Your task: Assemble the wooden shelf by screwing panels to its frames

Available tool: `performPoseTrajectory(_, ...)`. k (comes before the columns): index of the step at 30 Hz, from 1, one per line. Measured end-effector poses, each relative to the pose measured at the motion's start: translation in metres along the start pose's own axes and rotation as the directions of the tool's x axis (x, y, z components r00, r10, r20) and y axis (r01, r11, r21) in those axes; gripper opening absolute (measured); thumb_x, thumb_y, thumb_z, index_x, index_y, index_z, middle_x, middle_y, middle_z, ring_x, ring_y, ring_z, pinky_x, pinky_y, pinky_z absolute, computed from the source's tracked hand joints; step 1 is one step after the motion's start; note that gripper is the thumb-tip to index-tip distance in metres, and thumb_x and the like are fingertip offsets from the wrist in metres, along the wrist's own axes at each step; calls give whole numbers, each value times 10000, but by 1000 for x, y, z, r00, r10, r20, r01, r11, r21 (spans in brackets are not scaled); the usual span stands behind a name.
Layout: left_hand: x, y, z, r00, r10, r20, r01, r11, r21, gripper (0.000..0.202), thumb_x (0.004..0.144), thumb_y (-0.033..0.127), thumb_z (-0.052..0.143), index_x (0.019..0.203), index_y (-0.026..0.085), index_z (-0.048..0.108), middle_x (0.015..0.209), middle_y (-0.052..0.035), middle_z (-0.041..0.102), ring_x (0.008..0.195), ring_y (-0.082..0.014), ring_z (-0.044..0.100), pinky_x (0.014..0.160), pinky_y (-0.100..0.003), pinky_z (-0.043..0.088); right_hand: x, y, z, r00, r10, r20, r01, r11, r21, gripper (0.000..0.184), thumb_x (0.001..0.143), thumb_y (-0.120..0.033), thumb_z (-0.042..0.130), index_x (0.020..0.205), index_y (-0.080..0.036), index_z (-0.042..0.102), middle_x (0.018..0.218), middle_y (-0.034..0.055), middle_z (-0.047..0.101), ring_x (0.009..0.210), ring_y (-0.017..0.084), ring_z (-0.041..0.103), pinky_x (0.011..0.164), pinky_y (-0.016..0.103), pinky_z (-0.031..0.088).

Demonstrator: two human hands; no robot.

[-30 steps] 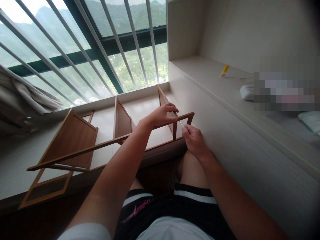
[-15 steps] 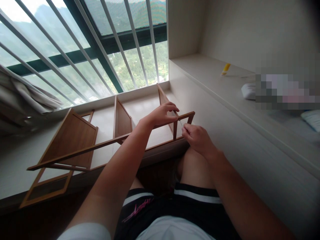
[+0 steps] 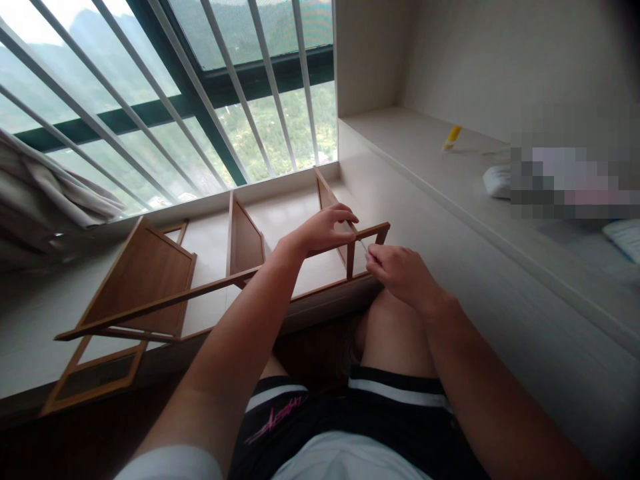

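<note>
A brown wooden shelf frame (image 3: 210, 288) lies along the window ledge, its long rail crossing under my left forearm. My left hand (image 3: 327, 228) grips this rail near its right end, thumb along the rail and fingers over an upright panel. Closed in a fist just right of that joint, my right hand (image 3: 397, 267) pinches a thin metal rod (image 3: 363, 245), like a hex key. The rod's tip meets the wood by the joint; most of the rest is hidden in my fingers. Wooden panels (image 3: 143, 273) stand at the left and middle of the frame.
A barred window (image 3: 270, 87) rises behind the ledge, with a curtain (image 3: 45, 187) at left. On the right, a raised pale counter (image 3: 380, 133) carries a yellow object (image 3: 451, 137), a white item (image 3: 497, 182) and a blurred-out area. My knees are below the frame.
My right hand has turned slightly and shifted a little to the right, with the rod still in its fingers. My left hand and the shelf frame look unchanged.
</note>
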State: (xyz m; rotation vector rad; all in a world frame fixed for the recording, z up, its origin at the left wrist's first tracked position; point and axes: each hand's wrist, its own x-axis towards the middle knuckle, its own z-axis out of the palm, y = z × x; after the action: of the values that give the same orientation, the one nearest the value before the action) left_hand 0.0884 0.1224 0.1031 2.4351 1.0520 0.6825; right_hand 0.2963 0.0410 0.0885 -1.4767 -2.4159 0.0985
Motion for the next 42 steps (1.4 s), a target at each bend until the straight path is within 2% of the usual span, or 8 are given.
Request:
performPoseTrajectory(20, 0, 1, 0, 1000, -1, 7, 1, 1000, -16, 344, 767, 270, 623, 1097, 200, 691, 1146, -71, 601, 998, -184, 597, 937, -311, 478, -6, 2, 8, 999, 29, -46, -26, 997, 71, 240, 931, -309, 395, 732, -210, 486, 683, 26, 608, 612, 159, 495, 572, 302, 178)
performPoseTrajectory(25, 0, 0, 0, 1000, 2, 9, -2, 1000, -17, 343, 763, 267, 629, 1093, 195, 689, 1146, -72, 601, 1001, -186, 596, 945, -319, 475, -4, 6, 14, 997, 43, -61, -26, 968, 248, 268, 923, -318, 400, 679, -209, 413, 624, 5, 527, 589, 147, 442, 568, 290, 198)
performPoseTrajectory(29, 0, 1, 0, 1000, 2, 8, -2, 1000, -21, 341, 766, 276, 630, 1090, 188, 689, 1142, -74, 602, 1012, -191, 596, 957, -325, 469, -4, 5, 22, 991, 100, -92, -43, 872, 487, 321, 925, -335, 412, 637, -207, 350, 556, -26, 409, 541, 123, 385, 557, 281, 226)
performPoseTrajectory(32, 0, 1, -1, 1000, 3, 11, -3, 1000, -25, 345, 765, 273, 632, 1094, 188, 689, 1140, -75, 603, 1017, -192, 595, 962, -321, 464, -4, -2, 32, 976, 183, -119, -56, 736, 675, 349, 925, -353, 429, 616, -207, 359, 540, -36, 373, 530, 113, 366, 538, 271, 248)
performPoseTrajectory(34, 0, 2, -1, 1000, 3, 16, -3, 1000, -28, 346, 762, 271, 635, 1094, 188, 689, 1146, -76, 601, 1020, -191, 594, 964, -316, 462, -5, -9, 41, 959, 264, -100, -69, 562, 824, 374, 925, -383, 438, 601, -208, 367, 526, -40, 367, 503, 104, 349, 504, 259, 258)
performPoseTrajectory(37, 0, 2, -1, 1000, -3, 15, 3, 1000, -28, 345, 759, 274, 639, 1089, 190, 690, 1155, -75, 598, 1023, -192, 593, 964, -317, 462, -5, -23, 52, 935, 354, 19, -75, 143, 987, 387, 915, -424, 451, 603, -216, 357, 505, -57, 343, 426, 82, 282, 413, 236, 218)
performPoseTrajectory(39, 0, 1, -1, 1000, -8, 12, 8, 999, -31, 345, 761, 281, 636, 1090, 193, 690, 1162, -75, 596, 1026, -192, 592, 968, -322, 460, -6, -33, 54, 923, 372, 99, -55, -127, 990, 372, 897, -417, 478, 614, -218, 340, 514, -67, 332, 402, 69, 241, 377, 219, 181)
performPoseTrajectory(42, 0, 2, -1, 1000, -4, 11, 5, 999, -38, 344, 766, 283, 626, 1092, 193, 691, 1168, -80, 594, 1033, -191, 590, 977, -325, 455, -7, -42, 50, 922, 335, 196, -43, -415, 909, 346, 871, -378, 500, 632, -218, 308, 536, -73, 322, 406, 64, 226, 365, 200, 183)
